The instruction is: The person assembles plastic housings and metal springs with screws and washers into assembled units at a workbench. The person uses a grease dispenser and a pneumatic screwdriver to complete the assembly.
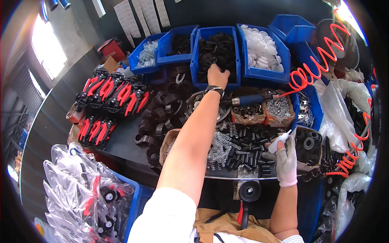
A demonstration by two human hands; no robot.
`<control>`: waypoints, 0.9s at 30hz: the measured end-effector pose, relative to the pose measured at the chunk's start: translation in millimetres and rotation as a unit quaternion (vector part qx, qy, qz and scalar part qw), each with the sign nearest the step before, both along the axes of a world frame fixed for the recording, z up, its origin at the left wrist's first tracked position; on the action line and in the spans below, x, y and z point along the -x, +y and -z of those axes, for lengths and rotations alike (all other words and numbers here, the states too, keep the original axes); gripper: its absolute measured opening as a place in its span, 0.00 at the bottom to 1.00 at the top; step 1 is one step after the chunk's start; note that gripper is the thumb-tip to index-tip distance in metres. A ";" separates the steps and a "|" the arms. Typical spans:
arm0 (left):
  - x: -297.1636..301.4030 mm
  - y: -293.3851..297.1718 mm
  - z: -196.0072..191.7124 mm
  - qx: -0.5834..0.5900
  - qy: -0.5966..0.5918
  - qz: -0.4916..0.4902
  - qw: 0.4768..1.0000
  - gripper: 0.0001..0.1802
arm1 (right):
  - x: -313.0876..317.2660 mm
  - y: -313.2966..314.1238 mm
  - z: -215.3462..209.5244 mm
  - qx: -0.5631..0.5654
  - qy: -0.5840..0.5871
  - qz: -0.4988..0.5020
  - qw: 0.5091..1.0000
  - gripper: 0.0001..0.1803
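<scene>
My bare left hand [219, 77], a dark band at its wrist, reaches into a blue bin [195, 75] of black round parts. Its fingers are closed at a black disc [208, 59] with small holes; the fingertips are partly hidden. Near the bench's front edge, my gloved right hand [286, 158] grips a small white squeeze bottle [278, 142], its thin nozzle tilted up to the right. Below, between my arms, a black wheel [249, 191] sits at the bench edge, above a black and red handle [242, 216].
Springs [222, 152] and short black tubes [255, 148] cover the bench. A blue air tool [249, 100] lies beyond them, on a coiled red hose [302, 79]. Bins of white caps [261, 48] and springs [148, 52] line the back. Red-black clamps [107, 93] stand left; bagged parts [87, 190] fill a lower-left crate.
</scene>
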State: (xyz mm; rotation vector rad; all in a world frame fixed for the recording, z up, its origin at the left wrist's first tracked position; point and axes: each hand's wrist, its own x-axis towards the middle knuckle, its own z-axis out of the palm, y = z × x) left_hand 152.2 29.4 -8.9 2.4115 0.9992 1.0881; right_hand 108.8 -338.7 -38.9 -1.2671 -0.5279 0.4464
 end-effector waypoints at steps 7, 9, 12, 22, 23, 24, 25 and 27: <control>80.4 -48.4 -35.6 0.424 -0.474 0.235 0.735 0.18 | 17.7 -4.9 4.5 -0.011 -0.006 -0.048 0.999 0.24; 113.2 -79.0 -43.0 0.397 -0.454 0.246 0.759 0.17 | 24.4 -9.0 2.5 -0.008 -0.007 -0.061 0.998 0.23; 160.9 -121.8 -33.7 0.395 -0.354 0.300 0.793 0.16 | 33.2 -17.6 2.9 0.008 -0.026 -0.060 0.998 0.22; 271.5 -283.2 37.2 0.464 -0.299 0.349 0.757 0.21 | 82.9 -38.9 -27.6 0.064 -0.007 -0.187 0.980 0.19; 272.4 -290.2 43.6 0.429 -0.302 0.352 0.776 0.19 | 84.7 -40.0 -24.4 0.069 -0.059 -0.190 0.978 0.18; 272.5 -295.0 46.1 0.434 -0.300 0.354 0.772 0.19 | 85.8 -39.2 -21.1 0.071 -0.114 -0.194 0.972 0.16; 273.0 -299.4 47.7 0.413 -0.283 0.341 0.795 0.19 | 88.3 -37.3 -18.4 0.058 -0.152 -0.174 0.971 0.15; 275.5 -306.0 50.2 0.385 -0.256 0.308 0.831 0.19 | 89.6 -40.3 -10.0 0.075 -0.240 -0.138 0.958 0.15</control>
